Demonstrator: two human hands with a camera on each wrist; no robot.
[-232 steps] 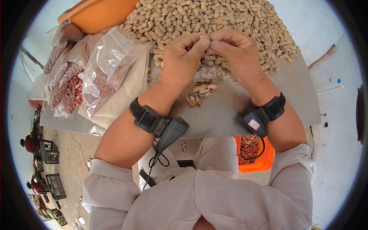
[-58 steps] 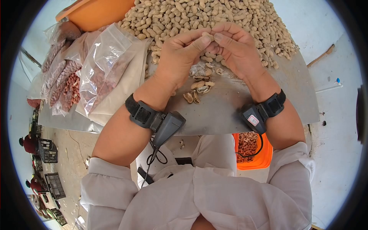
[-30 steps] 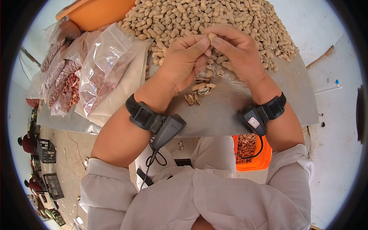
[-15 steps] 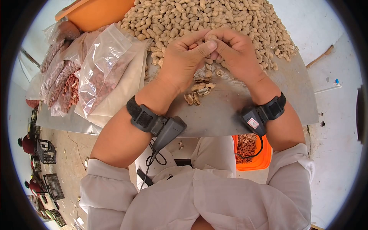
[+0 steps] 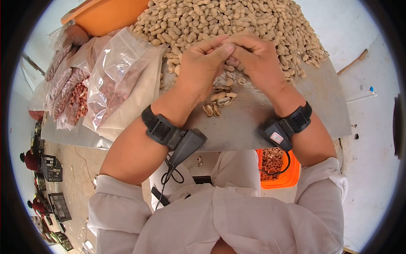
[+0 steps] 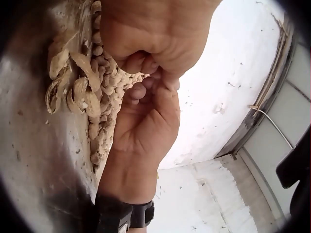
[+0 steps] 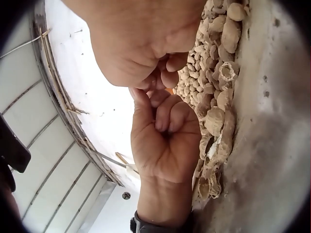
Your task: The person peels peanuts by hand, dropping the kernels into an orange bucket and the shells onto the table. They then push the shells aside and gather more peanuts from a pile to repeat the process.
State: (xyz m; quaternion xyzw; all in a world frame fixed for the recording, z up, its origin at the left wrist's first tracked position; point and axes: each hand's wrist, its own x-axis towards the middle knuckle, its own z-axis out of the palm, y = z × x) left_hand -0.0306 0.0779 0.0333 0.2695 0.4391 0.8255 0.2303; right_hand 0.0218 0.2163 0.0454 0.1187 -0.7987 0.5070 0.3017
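Above the near edge of the peanut pile, the left hand and right hand meet at their thumbs and forefingers. Both pinch at one spot where a peanut showed a moment earlier; the fingers now cover it. In the left wrist view, the left hand curls its other fingers inward, facing the right hand. The right wrist view has the right hand above and the left hand below, fingers curled. Split shells lie on the metal table below the hands.
Plastic bags of red kernels lie at the left, beside an orange basin. Under the table's front edge is an orange container holding reddish pieces. Black crates stand on the floor at far left.
The hands were slightly apart a second ago, with a peanut visible at the right fingertips; they came together and have lowered slightly. Reddish kernels seen in the left hand half a second ago are mostly covered.
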